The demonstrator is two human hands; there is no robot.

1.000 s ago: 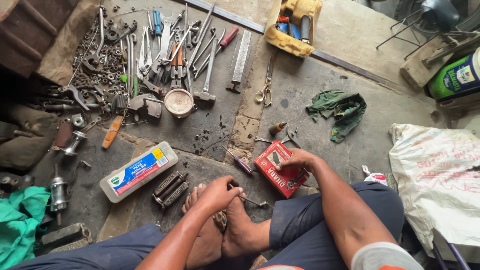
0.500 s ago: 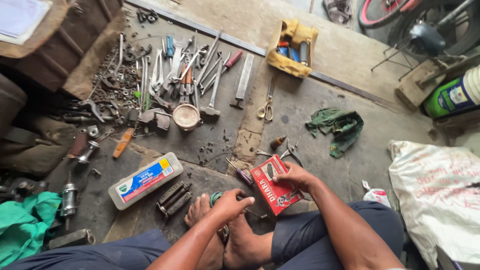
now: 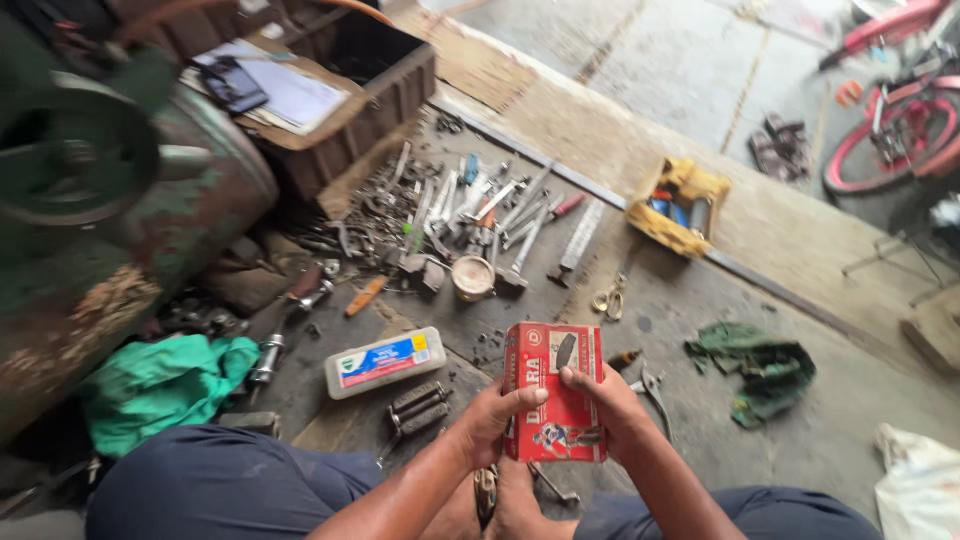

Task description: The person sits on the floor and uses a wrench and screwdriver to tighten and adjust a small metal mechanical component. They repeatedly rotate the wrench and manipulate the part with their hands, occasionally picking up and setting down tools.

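1. Workshop floor (image 3: 700,300), concrete, with scattered tools (image 3: 470,215), tin (image 3: 472,277), white case (image 3: 385,361), green rag (image 3: 755,365).
2. Red box (image 3: 553,390) is upright above the lap.
3. Left hand (image 3: 490,420) grips its left edge, right hand (image 3: 612,405) its right edge; both clamped on.

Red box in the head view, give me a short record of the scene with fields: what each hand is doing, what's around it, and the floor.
held thing: red box, upright, printed face toward the camera
left hand: left hand grips the box's left edge
right hand: right hand grips its right edge, thumb on the front
beside it: white plastic case to the left, green rag to the right
beyond: spread of hand tools, yellow tray
surface: worn concrete floor
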